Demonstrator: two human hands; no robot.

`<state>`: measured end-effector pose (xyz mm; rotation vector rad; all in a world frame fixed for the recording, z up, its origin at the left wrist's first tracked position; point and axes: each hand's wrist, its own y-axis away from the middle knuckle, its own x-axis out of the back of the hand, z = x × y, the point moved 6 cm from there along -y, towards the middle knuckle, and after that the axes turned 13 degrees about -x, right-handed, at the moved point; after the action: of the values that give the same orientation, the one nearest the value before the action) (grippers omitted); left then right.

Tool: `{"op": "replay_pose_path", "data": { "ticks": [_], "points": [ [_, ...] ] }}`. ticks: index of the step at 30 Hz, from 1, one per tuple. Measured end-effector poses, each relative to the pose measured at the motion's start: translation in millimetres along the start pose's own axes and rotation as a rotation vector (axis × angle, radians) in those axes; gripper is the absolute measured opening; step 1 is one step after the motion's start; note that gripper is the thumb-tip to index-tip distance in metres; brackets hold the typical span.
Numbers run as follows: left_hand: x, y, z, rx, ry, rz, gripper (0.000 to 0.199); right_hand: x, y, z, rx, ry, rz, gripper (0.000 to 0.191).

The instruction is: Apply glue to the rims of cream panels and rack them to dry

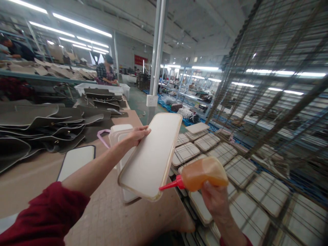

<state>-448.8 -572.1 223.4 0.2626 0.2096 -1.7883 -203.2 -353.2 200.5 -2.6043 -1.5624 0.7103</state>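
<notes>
My left hand [139, 134] grips the far-left edge of a white rounded rectangular panel [153, 153], which is held up tilted above the table. A yellowish band runs along the panel's rim. In my right hand [215, 198] is a squeeze bottle [203, 173] of amber liquid, lying on its side in the grasp. Its red nozzle [170, 185] points left, and the tip is at the panel's lower right rim; whether it touches I cannot tell. Behind the panel stands a stack of whitish pieces [121, 131], partly hidden.
Wire racks [256, 205] at the right bear rows of similar panels; more wire racks [256, 68] tilt upward behind them. Dark grey sheets [51, 119] are piled on the brown table [102, 212] at left, near a dark-edged white panel [77, 160]. Beyond, a person [106, 71] works.
</notes>
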Motion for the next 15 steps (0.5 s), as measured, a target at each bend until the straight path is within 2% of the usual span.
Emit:
{"op": "replay_pose_path", "data": {
  "ticks": [3,6,10,12,15],
  "points": [
    [2.6,-0.6,1.2,-0.024,-0.015,0.048,0.049,-3.9,0.1,3.0,-0.068,-0.124,-0.017,0.030],
    [-2.8,3.8,-2.5,-0.038,-0.034,0.044,0.037,-9.4,-20.7,-7.0,-0.060,-0.224,0.073,0.031],
    [-21.7,16.2,-17.2,-0.006,-0.070,-0.072,0.017,-19.5,-66.1,-25.6,0.027,-0.276,0.119,0.036],
    [-30.6,22.5,-24.2,0.008,-0.077,-0.137,0.015,-19.7,-83.3,-28.8,0.043,-0.277,0.122,0.040],
    [-39.8,29.8,-30.3,0.030,-0.072,-0.227,0.018,-10.2,-93.3,-28.8,0.095,-0.274,0.158,0.049]
  ]
}}
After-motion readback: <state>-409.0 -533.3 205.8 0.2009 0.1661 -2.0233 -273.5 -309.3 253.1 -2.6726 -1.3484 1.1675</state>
